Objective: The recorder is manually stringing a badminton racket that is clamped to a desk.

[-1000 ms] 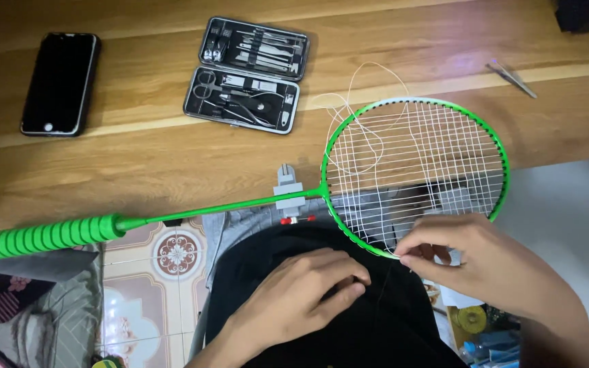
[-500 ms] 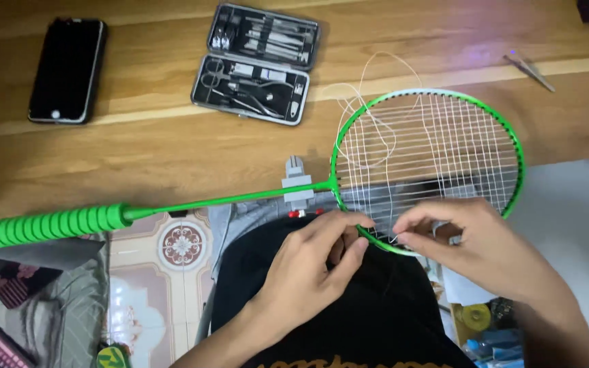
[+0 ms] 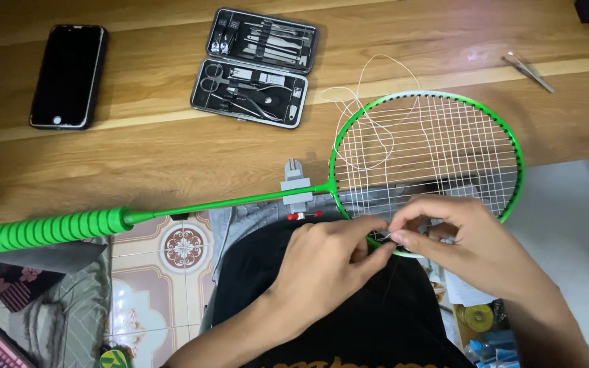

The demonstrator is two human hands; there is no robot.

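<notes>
Both hands meet at the near rim of the green-framed badminton racket with white strings (image 3: 425, 153), and that racket head is the landmark for everything else. Left hand (image 3: 325, 262) has its fingers curled narrow, thumb and forefinger pinched at the frame's lower edge. A second ago it lay on the dark lap, well short of the rim — it has since come up and joined the other hand. Right hand (image 3: 475, 249) sits just beside it, fingertips pinched tight on a thin white loose string (image 3: 369, 112) end where it meets the rim; whether the left pinches the same strand or only steadies the frame I cannot tell. With both hands now on the one spot, the work looks to have moved from one-handed handling to a fine two-handed pull or knot at the frame.

From the racket head, the slack string curls out past the far-left rim onto the wooden bench (image 3: 138, 150). Left of the head the green shaft runs to a ribbed green foam grip (image 3: 59, 228) that hangs off the bench edge. Beyond the head, up and left, lies an open black case of small metal grooming tools (image 3: 257, 65); farther left a black smartphone (image 3: 68, 75), face up. Up and right of the head rest slim metal tweezers (image 3: 527, 71) — well apart from both hands.
</notes>
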